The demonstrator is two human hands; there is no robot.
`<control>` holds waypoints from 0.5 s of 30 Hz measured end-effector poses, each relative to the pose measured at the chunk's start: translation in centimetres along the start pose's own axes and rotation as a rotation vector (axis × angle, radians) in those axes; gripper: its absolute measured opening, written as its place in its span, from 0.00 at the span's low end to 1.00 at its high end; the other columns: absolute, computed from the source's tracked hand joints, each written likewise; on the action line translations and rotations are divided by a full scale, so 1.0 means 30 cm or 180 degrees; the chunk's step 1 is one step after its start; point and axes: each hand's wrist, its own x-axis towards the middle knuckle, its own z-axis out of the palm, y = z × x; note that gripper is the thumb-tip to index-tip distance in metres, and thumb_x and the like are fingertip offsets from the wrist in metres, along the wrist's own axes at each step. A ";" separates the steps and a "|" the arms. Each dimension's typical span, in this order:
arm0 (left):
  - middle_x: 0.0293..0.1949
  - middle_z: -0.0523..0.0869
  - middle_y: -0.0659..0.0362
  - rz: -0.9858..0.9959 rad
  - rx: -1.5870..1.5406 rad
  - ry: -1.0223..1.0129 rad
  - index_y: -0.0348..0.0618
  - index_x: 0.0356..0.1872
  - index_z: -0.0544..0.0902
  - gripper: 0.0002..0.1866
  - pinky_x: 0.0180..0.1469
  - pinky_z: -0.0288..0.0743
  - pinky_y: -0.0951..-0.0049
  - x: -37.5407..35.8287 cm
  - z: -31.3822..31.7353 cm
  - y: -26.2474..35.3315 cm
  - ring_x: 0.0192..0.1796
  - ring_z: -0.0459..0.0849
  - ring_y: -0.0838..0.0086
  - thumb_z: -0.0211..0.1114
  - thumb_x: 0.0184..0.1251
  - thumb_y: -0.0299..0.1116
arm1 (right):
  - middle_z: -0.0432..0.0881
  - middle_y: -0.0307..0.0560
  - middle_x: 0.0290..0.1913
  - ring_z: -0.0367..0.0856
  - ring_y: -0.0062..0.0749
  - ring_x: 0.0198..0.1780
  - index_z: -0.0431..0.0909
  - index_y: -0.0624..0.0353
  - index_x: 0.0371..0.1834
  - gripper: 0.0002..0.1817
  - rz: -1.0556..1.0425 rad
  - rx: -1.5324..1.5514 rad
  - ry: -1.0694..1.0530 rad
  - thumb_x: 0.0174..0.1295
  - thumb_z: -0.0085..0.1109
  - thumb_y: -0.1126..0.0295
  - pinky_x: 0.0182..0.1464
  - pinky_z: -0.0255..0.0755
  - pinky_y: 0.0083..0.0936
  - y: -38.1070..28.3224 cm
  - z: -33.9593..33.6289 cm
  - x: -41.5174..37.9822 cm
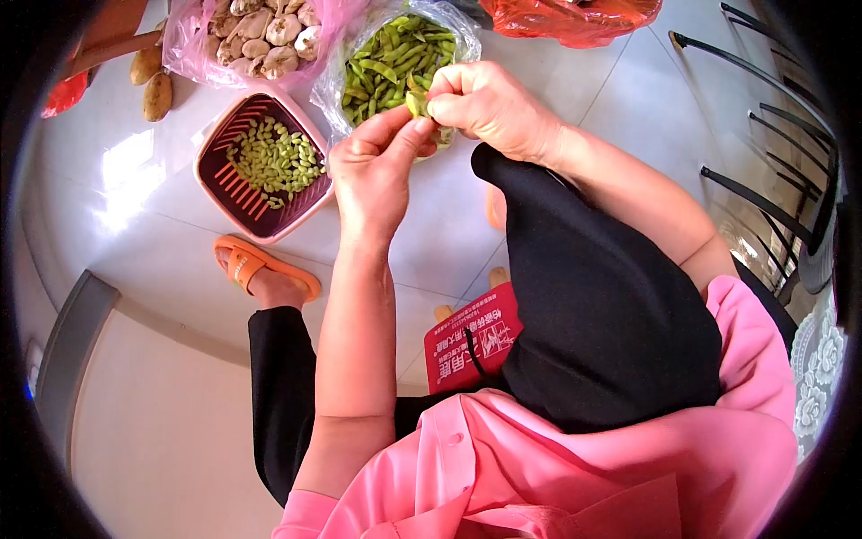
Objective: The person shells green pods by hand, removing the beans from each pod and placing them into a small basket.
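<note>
Between my two hands is a green soybean pod, pinched at its ends above the bag. My left hand grips its lower left side with thumb and forefinger. From the right, my right hand pinches the other side, its fingers curled. Under them a clear plastic bag holds many green soybean pods. To the left stands a pink and dark basket with shelled green beans in it.
A pink bag of garlic bulbs sits behind the basket. Potatoes lie at the far left, and a red bag is at the back. Black metal legs stand at right. My orange slipper is below the basket.
</note>
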 end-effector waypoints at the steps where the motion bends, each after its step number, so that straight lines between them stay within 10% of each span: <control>1: 0.30 0.85 0.57 -0.0201 -0.0426 -0.0039 0.32 0.40 0.82 0.09 0.33 0.76 0.80 0.004 -0.004 -0.005 0.30 0.81 0.78 0.62 0.60 0.25 | 0.68 0.29 0.21 0.59 0.09 0.20 0.72 0.57 0.22 0.05 0.0002 0.0000 0.0002 0.52 0.56 0.71 0.22 0.57 0.13 0.004 -0.003 0.001; 8: 0.33 0.84 0.56 -0.0621 -0.1455 -0.0208 0.33 0.41 0.82 0.09 0.33 0.77 0.78 0.007 -0.003 -0.042 0.31 0.81 0.77 0.61 0.62 0.24 | 0.64 0.28 0.20 0.54 0.08 0.16 0.70 0.56 0.23 0.07 0.1147 0.2104 -0.0803 0.57 0.51 0.70 0.14 0.48 0.06 0.080 -0.065 0.040; 15: 0.35 0.84 0.57 -0.0263 -0.0143 0.0454 0.32 0.44 0.80 0.11 0.34 0.73 0.80 0.006 0.014 -0.044 0.32 0.79 0.78 0.60 0.63 0.27 | 0.70 0.33 0.23 0.62 0.11 0.21 0.75 0.59 0.33 0.14 0.0378 -0.0067 -0.0063 0.58 0.61 0.58 0.20 0.54 0.10 0.034 0.001 -0.011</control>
